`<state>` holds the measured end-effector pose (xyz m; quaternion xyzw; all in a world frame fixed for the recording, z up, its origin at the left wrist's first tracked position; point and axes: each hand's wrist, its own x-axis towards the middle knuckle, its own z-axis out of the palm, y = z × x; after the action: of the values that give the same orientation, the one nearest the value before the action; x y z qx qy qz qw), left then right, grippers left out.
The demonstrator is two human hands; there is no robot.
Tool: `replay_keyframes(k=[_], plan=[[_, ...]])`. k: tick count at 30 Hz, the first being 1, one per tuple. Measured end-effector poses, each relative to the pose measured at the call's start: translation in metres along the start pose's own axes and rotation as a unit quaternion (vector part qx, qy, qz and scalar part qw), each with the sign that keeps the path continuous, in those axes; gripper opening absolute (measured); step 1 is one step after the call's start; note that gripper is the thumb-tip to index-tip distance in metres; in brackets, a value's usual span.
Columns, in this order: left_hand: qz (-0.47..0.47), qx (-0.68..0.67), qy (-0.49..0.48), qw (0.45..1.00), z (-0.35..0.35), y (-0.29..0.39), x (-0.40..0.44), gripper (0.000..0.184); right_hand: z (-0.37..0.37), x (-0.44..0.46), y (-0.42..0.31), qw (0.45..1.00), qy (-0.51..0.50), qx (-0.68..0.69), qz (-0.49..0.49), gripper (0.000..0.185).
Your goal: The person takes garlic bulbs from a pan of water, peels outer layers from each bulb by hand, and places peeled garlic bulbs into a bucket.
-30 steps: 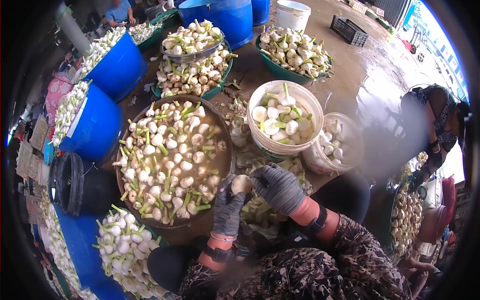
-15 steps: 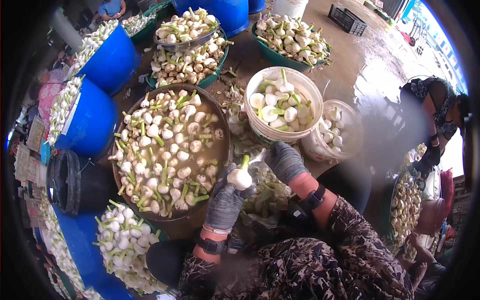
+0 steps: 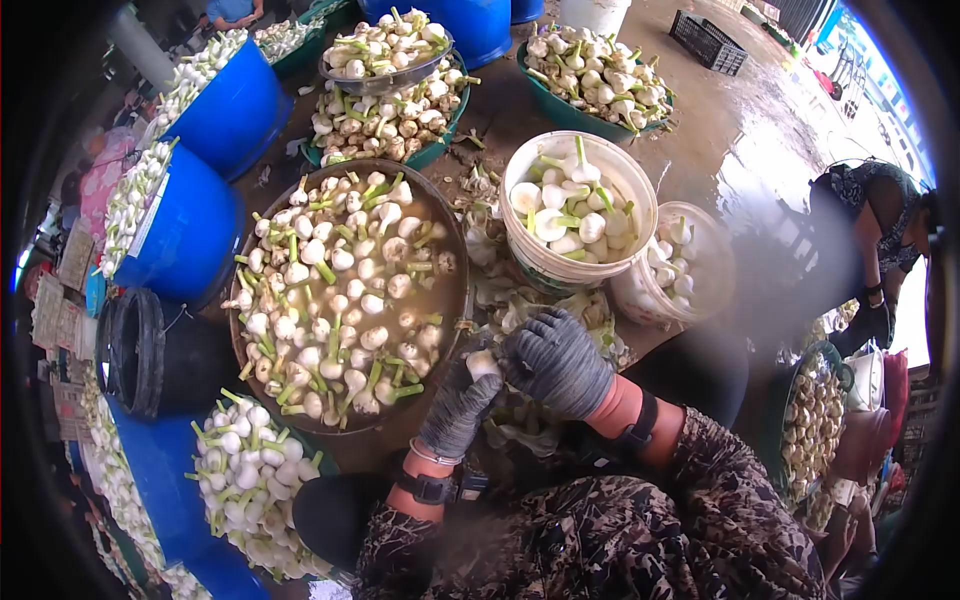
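Observation:
Both hands wear grey gloves. My left hand (image 3: pixel 458 405) is closed around a white garlic bulb (image 3: pixel 483 366), whose pale side faces up. Close against it, my right hand (image 3: pixel 560 362) has its fingers curled in at the bulb; whether they hold a tool or a piece of it is hidden. Left of the hands is a wide round tub (image 3: pixel 236 345) of murky water with many bulbs floating in it. Beyond my right hand stands a white bucket (image 3: pixel 647 190) of peeled bulbs, beside a second white bucket (image 3: pixel 712 270) holding more bulbs.
Peelings (image 3: pixel 500 290) lie between tub and bucket. Green basins (image 3: pixel 570 118) of garlic and a black crate (image 3: pixel 708 42) stand farther back. Blue tubs (image 3: pixel 195 240) line the left, near a garlic heap (image 3: pixel 255 480). Another person (image 3: pixel 880 215) bends at the right; a further person sits at the top left.
My right hand has come back from near the bucket to the bulb in my left hand. The bulb's green stem, upright half a second ago, no longer shows.

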<state>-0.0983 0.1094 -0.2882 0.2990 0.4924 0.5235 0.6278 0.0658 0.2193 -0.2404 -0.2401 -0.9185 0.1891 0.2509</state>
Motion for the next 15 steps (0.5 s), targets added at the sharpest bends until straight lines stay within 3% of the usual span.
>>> replay_keyframes(k=[1,2,3,4,7,8,9,10,11,12,13,14,15], plan=[[-0.002,0.000,0.000,1.000,-0.001,0.003,-0.001,0.067,0.001,-0.002,0.000,1.000,-0.003,0.005,0.025,0.021],[0.035,0.094,-0.013,0.995,-0.002,0.006,-0.002,0.066,0.004,-0.003,0.000,1.000,-0.003,0.004,0.029,0.021],[0.072,0.188,-0.026,0.979,-0.002,0.008,-0.002,0.066,0.008,-0.004,0.000,0.988,-0.034,0.077,0.126,0.019],[0.071,0.188,-0.028,0.979,-0.002,0.010,-0.004,0.066,0.013,-0.005,0.000,0.962,-0.063,0.148,0.221,0.018],[0.109,0.240,-0.081,0.961,0.000,0.013,-0.002,0.065,0.028,-0.010,0.007,0.936,-0.035,0.232,0.261,0.016],[0.084,0.159,-0.079,0.981,0.001,0.014,0.001,0.066,0.027,-0.010,0.001,0.944,-0.010,0.196,0.265,0.016],[0.057,0.075,-0.077,0.993,0.003,0.014,0.003,0.068,0.017,-0.011,0.000,0.976,-0.026,0.109,0.189,0.015],[-0.004,0.081,-0.060,0.995,0.007,0.018,0.001,0.064,0.016,-0.012,0.001,0.986,-0.007,0.084,0.142,0.016],[-0.003,0.079,-0.065,0.995,0.011,0.018,0.002,0.064,0.016,-0.012,0.000,0.994,0.011,0.058,0.095,0.017],[0.086,0.192,-0.027,0.977,0.016,0.017,0.002,0.058,0.019,-0.012,0.000,0.994,0.013,0.054,0.097,0.017],[0.174,0.300,0.013,0.938,0.020,0.017,0.002,0.054,0.027,-0.013,0.003,0.981,-0.017,0.078,0.174,0.019],[0.221,0.419,0.038,0.880,0.027,0.026,0.001,0.053,0.034,-0.015,0.005,0.962,-0.044,0.096,0.252,0.021],[0.224,0.419,0.036,0.879,0.029,0.028,0.000,0.053,0.038,-0.017,0.016,0.925,-0.057,0.186,0.327,0.019]])
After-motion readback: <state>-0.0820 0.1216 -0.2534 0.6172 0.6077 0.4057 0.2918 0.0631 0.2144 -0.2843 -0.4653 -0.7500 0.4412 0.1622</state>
